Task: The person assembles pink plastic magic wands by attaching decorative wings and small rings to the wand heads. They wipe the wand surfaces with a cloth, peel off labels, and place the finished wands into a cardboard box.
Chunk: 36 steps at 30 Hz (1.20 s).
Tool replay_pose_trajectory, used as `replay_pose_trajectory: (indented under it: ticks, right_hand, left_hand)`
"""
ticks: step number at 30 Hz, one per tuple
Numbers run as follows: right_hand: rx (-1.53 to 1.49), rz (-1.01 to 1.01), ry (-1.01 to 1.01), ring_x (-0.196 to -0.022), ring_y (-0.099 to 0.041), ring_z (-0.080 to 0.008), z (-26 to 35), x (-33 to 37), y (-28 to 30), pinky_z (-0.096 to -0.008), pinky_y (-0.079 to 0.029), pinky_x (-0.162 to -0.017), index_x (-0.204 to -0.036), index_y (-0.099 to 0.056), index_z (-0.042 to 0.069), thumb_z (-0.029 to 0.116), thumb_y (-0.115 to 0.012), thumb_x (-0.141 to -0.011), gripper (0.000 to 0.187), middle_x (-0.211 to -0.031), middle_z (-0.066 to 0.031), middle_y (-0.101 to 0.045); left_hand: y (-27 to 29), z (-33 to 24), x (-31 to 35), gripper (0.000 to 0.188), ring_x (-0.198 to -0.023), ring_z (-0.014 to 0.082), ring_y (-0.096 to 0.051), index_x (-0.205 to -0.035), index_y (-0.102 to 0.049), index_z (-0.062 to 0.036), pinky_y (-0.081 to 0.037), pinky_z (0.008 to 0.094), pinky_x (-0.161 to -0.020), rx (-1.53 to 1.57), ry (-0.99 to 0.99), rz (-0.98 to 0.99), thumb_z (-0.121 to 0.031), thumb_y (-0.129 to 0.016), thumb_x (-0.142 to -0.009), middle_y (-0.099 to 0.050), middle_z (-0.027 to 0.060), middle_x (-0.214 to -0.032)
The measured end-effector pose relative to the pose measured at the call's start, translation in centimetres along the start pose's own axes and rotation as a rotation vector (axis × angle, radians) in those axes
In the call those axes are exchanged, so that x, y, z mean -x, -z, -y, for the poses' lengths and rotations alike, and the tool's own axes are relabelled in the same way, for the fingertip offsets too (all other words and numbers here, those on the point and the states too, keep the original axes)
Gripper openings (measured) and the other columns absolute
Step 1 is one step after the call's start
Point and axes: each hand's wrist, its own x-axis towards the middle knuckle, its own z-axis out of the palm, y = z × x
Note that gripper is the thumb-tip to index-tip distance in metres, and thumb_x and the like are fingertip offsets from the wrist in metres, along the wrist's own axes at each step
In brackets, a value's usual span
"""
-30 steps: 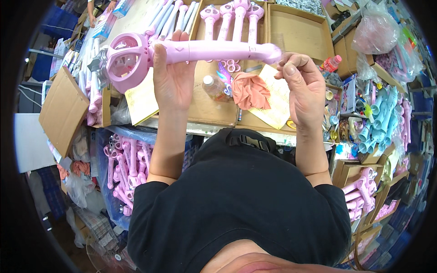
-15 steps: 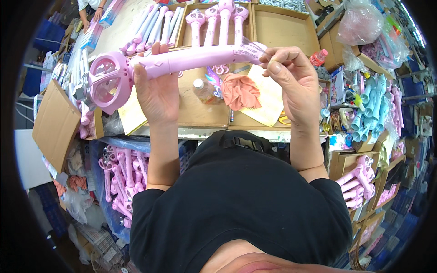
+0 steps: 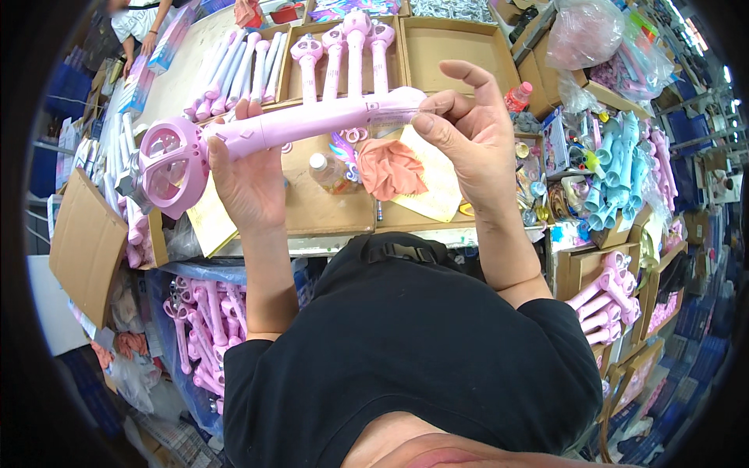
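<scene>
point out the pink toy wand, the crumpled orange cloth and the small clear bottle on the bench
pink toy wand (image 3: 312,121), head view, middle of its handle
crumpled orange cloth (image 3: 390,168), head view, centre of the folds
small clear bottle (image 3: 328,173), head view, its body below the white cap

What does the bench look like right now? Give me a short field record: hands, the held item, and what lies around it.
left hand: grips the shaft of the pink toy wand near its round head
right hand: fingertips pinch the wand's handle end, index finger raised
wand pose: lying roughly level above the bench, round head to the left
under the hands: small bottle, orange cloth, yellow sheet
behind: cardboard tray with more pink wands
lower left: bin of pink wands
right side: blue toy parts
</scene>
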Motion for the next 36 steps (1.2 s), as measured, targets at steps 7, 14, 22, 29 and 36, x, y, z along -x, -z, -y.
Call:
replay_pose_trajectory:
  ticks: [7,14,22,29,36]
  right_hand:
    - [0.013,-0.030,-0.067,-0.082,-0.061,-0.0099,0.0,0.0,0.0,-0.0227,-0.050,-0.073,-0.105,-0.055,-0.004,0.004,-0.069,-0.084,0.027,-0.089,-0.0079,-0.064]
    - [0.059,-0.024,-0.101,-0.073,-0.058,-0.0087,0.2,-0.1,-0.1,-0.0219,-0.047,-0.067,-0.092,-0.061,0.000,0.012,-0.066,-0.088,0.014,-0.081,-0.0067,-0.065]
    - [0.159,0.038,-0.159,-0.069,-0.056,-0.0062,-0.8,0.4,-1.5,-0.0195,-0.044,-0.063,-0.091,-0.062,0.001,0.013,-0.065,-0.089,0.012,-0.078,-0.0030,-0.063]
    - [0.249,0.015,-0.184,-0.073,-0.060,-0.0069,-1.6,0.0,-2.0,-0.0198,-0.046,-0.066,-0.091,-0.062,0.000,0.013,-0.065,-0.089,0.013,-0.079,-0.0050,-0.065]
    - [0.275,-0.006,-0.209,-0.074,-0.062,-0.0089,-1.7,0.1,-2.4,-0.0210,-0.050,-0.069,-0.093,-0.062,-0.003,0.012,-0.065,-0.089,0.016,-0.081,-0.0073,-0.066]
  left_hand:
    - [0.4,-0.1,-0.1,0.032,-0.124,0.0281,-0.049,-0.112,-0.057,-0.0071,-0.031,0.0561,-0.108,0.048,0.019,0.005,-0.028,-0.065,-0.089,-0.056,0.0167,-0.127]
    - [0.3,-0.2,0.0,0.034,-0.125,0.0283,-0.048,-0.114,-0.057,-0.0072,-0.031,0.0555,-0.108,0.066,0.033,0.003,-0.028,-0.066,-0.088,-0.056,0.0168,-0.126]
    - [-0.6,-0.1,0.7,0.037,-0.122,0.0276,-0.050,-0.118,-0.052,-0.0134,-0.038,0.0477,-0.107,0.089,0.015,0.123,-0.027,-0.068,-0.087,-0.055,0.0150,-0.126]
    - [-1.1,-0.1,1.1,0.040,-0.123,0.0287,-0.049,-0.120,-0.052,-0.0125,-0.037,0.0479,-0.108,0.124,0.011,0.153,-0.026,-0.068,-0.087,-0.053,0.0165,-0.128]
    - [-1.4,0.2,1.3,0.044,-0.124,0.0310,-0.047,-0.116,-0.057,-0.0043,-0.030,0.0513,-0.111,0.135,-0.009,0.105,-0.030,-0.071,-0.083,-0.054,0.0189,-0.128]
